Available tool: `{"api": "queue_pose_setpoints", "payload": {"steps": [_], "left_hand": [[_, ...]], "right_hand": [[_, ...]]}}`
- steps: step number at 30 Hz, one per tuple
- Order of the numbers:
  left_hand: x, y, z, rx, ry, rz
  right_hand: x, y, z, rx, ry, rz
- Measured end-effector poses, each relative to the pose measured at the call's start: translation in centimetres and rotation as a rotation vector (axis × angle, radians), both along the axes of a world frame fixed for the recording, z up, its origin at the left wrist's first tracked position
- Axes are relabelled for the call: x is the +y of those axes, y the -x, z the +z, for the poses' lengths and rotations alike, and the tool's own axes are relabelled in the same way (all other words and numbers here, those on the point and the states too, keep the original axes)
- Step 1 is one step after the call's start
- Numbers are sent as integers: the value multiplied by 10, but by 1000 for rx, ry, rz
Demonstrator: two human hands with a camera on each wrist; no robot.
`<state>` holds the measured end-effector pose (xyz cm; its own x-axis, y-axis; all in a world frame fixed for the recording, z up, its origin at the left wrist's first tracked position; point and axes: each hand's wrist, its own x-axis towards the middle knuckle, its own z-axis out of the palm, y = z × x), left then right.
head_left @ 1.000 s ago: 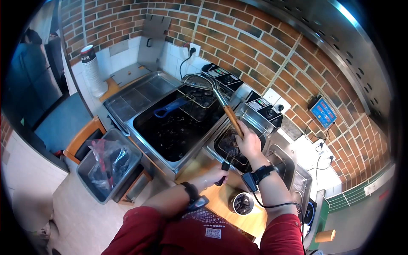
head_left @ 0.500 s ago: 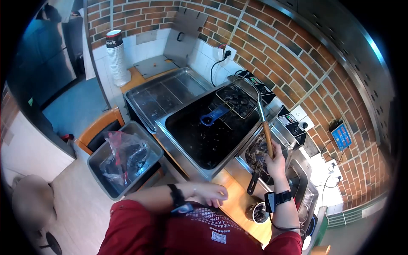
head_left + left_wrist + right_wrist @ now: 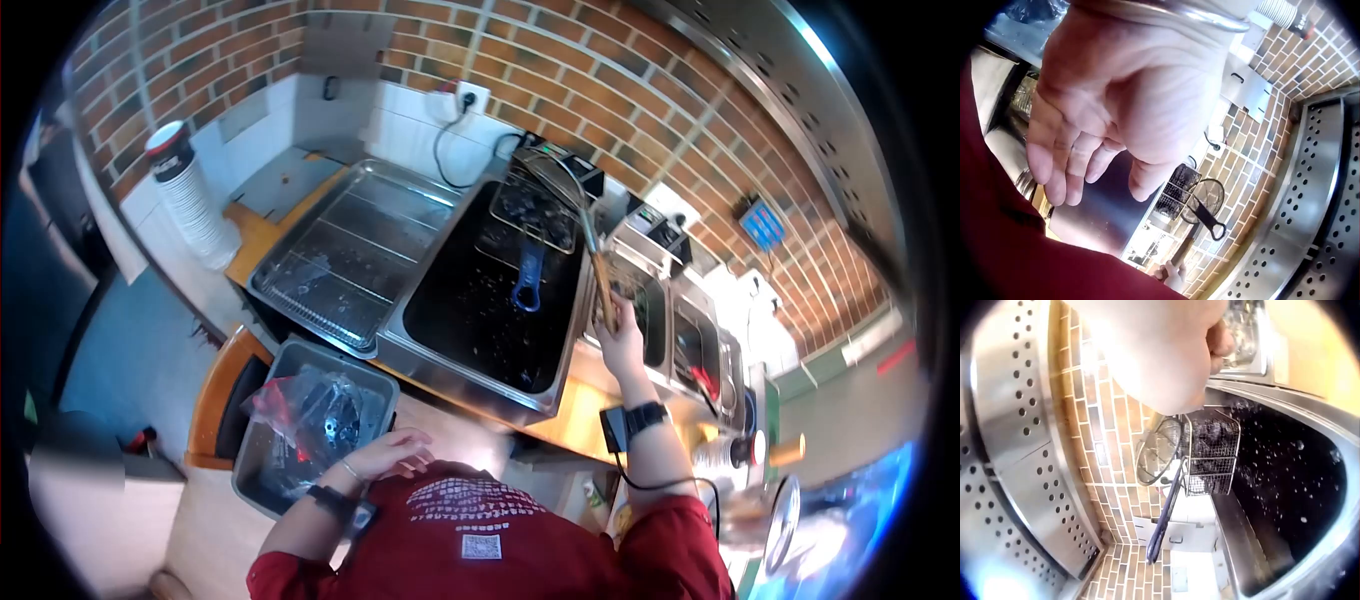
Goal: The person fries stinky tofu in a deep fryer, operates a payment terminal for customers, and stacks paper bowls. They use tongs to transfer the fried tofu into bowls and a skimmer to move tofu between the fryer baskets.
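Observation:
My right hand grips the wooden handle of a long wire skimmer. The skimmer's round mesh head reaches over the back of a large fryer full of dark oil. There, a wire fry basket with dark pieces in it sits at the far end, its blue handle pointing toward me. In the right wrist view the skimmer ring overlaps the side of the basket. My left hand is empty, fingers nearly straight, in front of my apron beside a grey bin; its palm shows in the left wrist view.
The grey bin holds a crumpled clear plastic bag. Left of the fryer lies a metal draining tray, with a tall stack of cups beyond it. Smaller metal wells line the right. A brick wall stands behind.
My left hand has let go of the black handle at the smaller fryer and moved left toward the bin. The head view has turned; my right hand keeps holding the skimmer.

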<state>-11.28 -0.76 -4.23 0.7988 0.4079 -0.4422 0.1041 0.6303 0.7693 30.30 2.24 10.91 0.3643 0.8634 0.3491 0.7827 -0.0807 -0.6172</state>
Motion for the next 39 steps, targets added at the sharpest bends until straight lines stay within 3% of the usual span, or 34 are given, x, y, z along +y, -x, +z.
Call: {"api": "queue_pose_setpoints", "payload": {"steps": [6,9,12,17,19,27,31,33,34,39], "left_hand": [[0,38,-13,-23,65,121],[-5,50,-17,-10,49,139],[-8,58,-22,-21,62,160],[-9,59,-28,4,83,175],[-7,57,-30,8,87,181],[-12,52,-37,59,50,147],[-19,61,-36,72,53,185],[-16,65,-40,53,53,204],[-18,68,-44,51,56,214],[-23,82,-45,68,44,210]], "right_hand": [[-8,12,-11,-10,47,-100],[-12,21,-15,-66,-36,-63],[-13,17,-16,153,10,-15],[-22,28,0,134,-84,35],[-26,47,26,-25,28,-129],[-22,69,52,-285,68,-143],[-21,68,31,-80,130,-153],[-13,56,20,49,58,-24],[-14,59,20,-70,104,-113],[-7,86,40,-99,105,-120]]}}
